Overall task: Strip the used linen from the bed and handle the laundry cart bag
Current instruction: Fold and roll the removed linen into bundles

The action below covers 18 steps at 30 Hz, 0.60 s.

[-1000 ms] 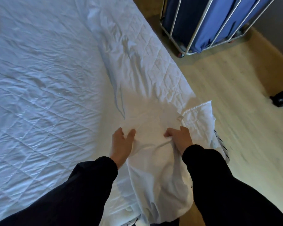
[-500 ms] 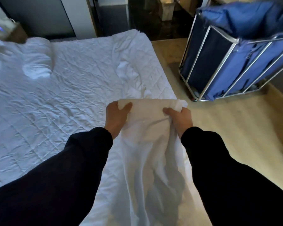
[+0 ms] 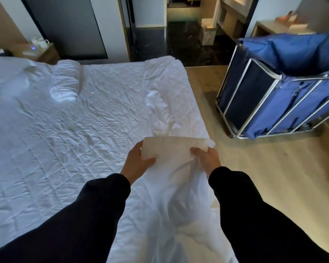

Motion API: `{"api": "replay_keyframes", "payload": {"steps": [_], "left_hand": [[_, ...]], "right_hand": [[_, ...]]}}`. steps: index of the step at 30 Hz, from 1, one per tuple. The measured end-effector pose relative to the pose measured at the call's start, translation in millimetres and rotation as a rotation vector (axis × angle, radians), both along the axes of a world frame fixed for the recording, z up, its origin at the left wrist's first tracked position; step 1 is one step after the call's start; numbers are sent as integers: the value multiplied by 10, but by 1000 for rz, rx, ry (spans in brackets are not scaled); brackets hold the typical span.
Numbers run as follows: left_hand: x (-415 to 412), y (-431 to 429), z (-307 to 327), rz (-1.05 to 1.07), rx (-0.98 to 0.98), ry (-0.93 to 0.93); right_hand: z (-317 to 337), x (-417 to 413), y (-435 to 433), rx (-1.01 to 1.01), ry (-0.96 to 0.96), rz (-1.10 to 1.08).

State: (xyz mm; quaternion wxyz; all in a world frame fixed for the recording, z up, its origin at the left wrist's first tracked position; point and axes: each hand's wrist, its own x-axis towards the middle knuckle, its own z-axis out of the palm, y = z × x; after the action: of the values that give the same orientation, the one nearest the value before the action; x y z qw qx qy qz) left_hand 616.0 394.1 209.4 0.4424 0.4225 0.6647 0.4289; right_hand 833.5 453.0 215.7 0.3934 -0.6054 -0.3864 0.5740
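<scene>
My left hand [image 3: 136, 164] grips the left end of the sheet [image 3: 176, 188] at its raised edge, with the thumb on the near face and the fingers behind. My right hand [image 3: 207, 158] clutches the right end, fingers curled into bunched cloth. The sheet hangs from both hands over the right side of the bed [image 3: 74, 130]. The laundry cart [image 3: 254, 111], lined with a blue bag [image 3: 292, 52], stands on the floor [image 3: 273, 168] to the right, apart from the bed.
</scene>
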Motion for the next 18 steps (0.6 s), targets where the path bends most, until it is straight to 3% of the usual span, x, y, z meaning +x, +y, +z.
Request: {"api": "replay_keyframes", "payload": {"steps": [5, 11, 14, 18], "left_hand": [[2, -98, -857, -57, -85, 126], [183, -433, -1697, -72, -168, 131], [311, -662, -1987, -123, -272, 82], [486, -1044, -2347, -276, -420, 213]], "right_hand": [[-1024, 80, -152, -174, -242, 123], [-2025, 338, -799, -305, -544, 227], [-2389, 504, -1154, -417, -855, 462], [-2543, 664, -1584, -317, -1063, 759]]}}
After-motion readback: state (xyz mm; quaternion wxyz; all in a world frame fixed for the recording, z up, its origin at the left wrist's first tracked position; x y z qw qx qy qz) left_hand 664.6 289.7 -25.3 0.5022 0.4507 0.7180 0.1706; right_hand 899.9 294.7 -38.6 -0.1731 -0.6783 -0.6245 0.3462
